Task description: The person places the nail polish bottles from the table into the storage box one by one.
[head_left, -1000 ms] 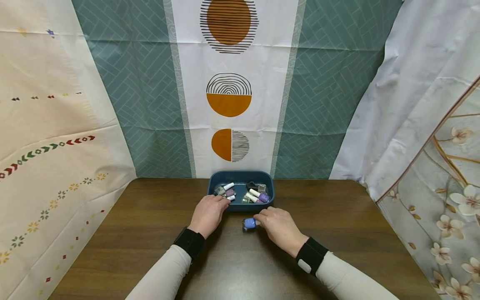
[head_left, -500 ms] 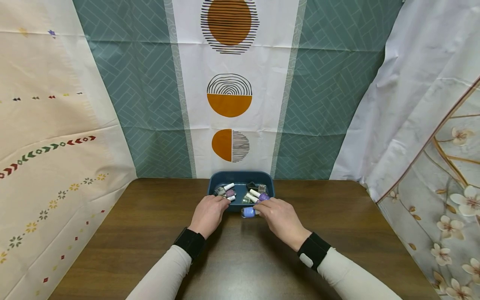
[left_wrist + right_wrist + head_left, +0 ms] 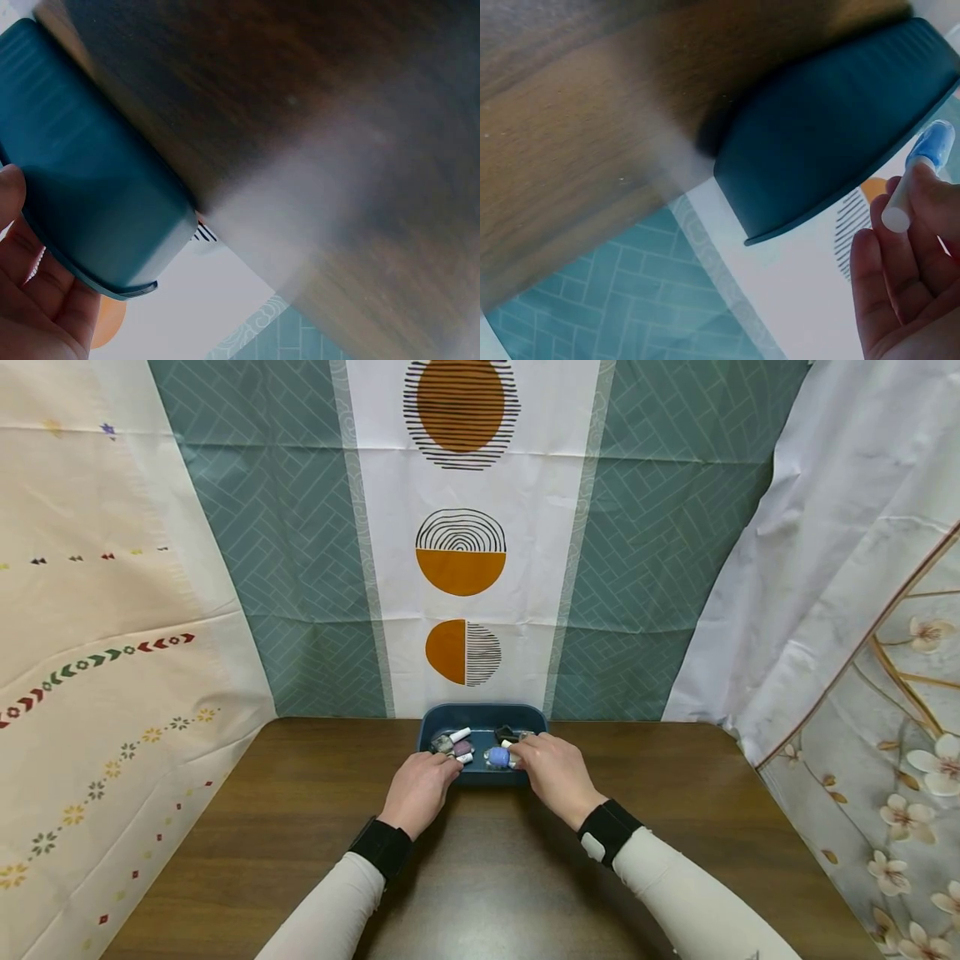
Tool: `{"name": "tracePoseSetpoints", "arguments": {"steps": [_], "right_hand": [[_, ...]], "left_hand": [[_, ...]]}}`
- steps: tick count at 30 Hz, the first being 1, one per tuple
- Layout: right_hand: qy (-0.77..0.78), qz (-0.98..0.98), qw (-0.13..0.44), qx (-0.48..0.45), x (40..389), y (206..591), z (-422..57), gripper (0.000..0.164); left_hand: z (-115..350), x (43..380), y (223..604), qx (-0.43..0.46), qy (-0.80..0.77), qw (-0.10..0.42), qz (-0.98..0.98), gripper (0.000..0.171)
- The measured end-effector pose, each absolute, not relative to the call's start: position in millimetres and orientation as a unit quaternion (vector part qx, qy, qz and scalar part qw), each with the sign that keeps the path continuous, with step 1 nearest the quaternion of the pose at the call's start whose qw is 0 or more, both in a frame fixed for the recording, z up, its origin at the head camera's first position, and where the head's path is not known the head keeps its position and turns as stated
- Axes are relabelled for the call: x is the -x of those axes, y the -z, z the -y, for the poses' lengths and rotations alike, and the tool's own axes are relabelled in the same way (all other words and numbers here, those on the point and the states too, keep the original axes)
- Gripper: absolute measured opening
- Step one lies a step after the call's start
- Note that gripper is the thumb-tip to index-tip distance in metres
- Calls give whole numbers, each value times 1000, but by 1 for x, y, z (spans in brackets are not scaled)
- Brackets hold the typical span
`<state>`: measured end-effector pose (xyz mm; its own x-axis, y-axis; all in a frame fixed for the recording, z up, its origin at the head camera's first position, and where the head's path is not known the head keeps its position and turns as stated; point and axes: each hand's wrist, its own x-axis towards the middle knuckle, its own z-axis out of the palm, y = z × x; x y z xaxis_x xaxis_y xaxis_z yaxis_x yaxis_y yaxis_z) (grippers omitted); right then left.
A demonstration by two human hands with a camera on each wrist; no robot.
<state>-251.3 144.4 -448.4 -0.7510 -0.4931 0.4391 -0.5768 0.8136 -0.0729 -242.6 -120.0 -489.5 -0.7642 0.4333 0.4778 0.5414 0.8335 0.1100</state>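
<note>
A dark teal plastic bin (image 3: 491, 778) stands at the back of the table, holding several small nail polish bottles. My left hand (image 3: 420, 789) grips the bin's near left rim; in the left wrist view the thumb (image 3: 10, 196) lies on the outer wall and the other fingers pass over the rim. Between thumb and fingers, my right hand (image 3: 557, 781) pinches a blue nail polish bottle (image 3: 498, 757) by its long white cap (image 3: 900, 208). That bottle is held over the bin's right half, covering some bottles there. A purple bottle (image 3: 462, 748) lies in the left half.
Brown wooden table (image 3: 300, 827) surface extends around the bin and toward the person. Right behind the bin hangs a patterned curtain (image 3: 480, 693). Light cloths hang at both sides.
My right hand has lifted the blue nail polish bottle from the table in front of the bin and carried it forward over the bin. The left hand stays at the rim.
</note>
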Motion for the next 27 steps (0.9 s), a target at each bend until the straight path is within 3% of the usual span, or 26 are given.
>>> {"name": "tracePoseSetpoints", "arguments": {"steps": [27], "right_hand": [[-112, 942, 179, -260, 274, 456, -140, 20]], "left_hand": [[120, 243, 489, 259, 123, 214, 934, 8]]}}
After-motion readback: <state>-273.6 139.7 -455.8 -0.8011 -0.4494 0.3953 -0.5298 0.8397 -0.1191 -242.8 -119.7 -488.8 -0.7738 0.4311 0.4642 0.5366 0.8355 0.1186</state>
